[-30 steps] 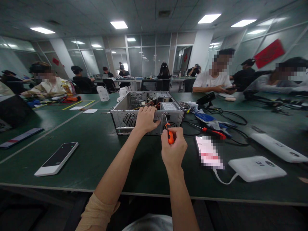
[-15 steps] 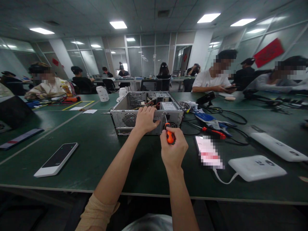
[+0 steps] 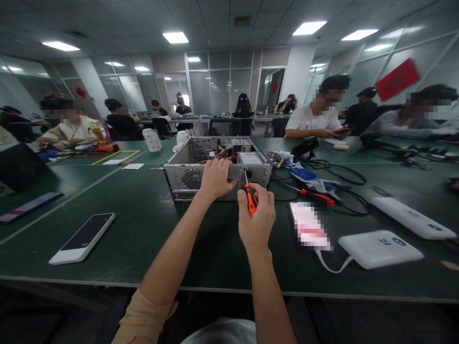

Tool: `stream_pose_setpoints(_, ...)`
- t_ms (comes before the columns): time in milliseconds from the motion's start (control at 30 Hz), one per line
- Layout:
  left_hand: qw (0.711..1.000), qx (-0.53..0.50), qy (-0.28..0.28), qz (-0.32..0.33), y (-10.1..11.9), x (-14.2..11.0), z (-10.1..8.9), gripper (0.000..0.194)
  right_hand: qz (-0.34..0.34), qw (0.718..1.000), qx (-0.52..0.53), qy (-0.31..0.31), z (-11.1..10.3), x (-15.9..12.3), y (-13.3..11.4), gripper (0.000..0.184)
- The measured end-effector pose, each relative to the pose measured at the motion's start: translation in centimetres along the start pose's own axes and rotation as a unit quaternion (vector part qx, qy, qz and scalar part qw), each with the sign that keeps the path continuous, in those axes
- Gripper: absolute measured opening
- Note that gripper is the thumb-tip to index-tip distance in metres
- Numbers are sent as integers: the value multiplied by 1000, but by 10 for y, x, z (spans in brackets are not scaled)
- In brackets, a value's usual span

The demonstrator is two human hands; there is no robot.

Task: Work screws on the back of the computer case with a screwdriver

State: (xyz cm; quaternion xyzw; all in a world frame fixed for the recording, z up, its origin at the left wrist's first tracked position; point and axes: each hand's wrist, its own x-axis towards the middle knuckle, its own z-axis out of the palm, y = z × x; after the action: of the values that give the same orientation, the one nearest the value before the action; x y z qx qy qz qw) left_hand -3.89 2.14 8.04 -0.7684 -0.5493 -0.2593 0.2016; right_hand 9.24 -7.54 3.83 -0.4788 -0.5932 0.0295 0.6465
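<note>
An opened computer case point(image 3: 186, 177) lies on the green table with its vented rear panel facing me. My left hand point(image 3: 215, 179) grips the panel's top edge, fingers over the rim and thumb spread along the outside. In my right hand point(image 3: 256, 217) is an orange and black screwdriver point(image 3: 251, 200), held by its handle between thumb and fingers. Its shaft points up and away from me, the tip at the panel's upper edge near the power supply point(image 3: 249, 158). A screw under the tip is too small to make out. Wires show inside the case.
Right of the case lie a red and black screwdriver point(image 3: 317, 197), blue-white gloves point(image 3: 310, 177), black cables and a metal bowl point(image 3: 274, 158). Nearer are a lit phone point(image 3: 309, 227) and white power banks point(image 3: 382, 249). A white handheld device point(image 3: 84, 238) lies left. Co-workers sit beyond.
My right hand has turned with the screwdriver handle and shifted slightly left, its fingers now differently placed. The left hand stays on the case edge.
</note>
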Motion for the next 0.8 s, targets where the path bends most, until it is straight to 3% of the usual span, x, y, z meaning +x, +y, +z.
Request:
stream_pose_setpoints(133,1000,5,3,1,0,0,0,44,66,995,68,-19,-2,-2,-2,42)
stream_pose_setpoints(233,1000,5,1,0,0,0,0,43,87,994,60,-23,-1,-2,-3,36)
stream_pose_setpoints(433,1000,3,4,3,0,0,-1,44,79,996,18,20,1,1,-2,19)
stream_pose_setpoints(533,1000,2,5,4,1,0,-1,44,41,999,5,25,0,2,-2,13)
stream_pose_setpoints(800,1000,-2,7,6,0,0,0,45,-12,1000,-10,16,2,1,1,20)
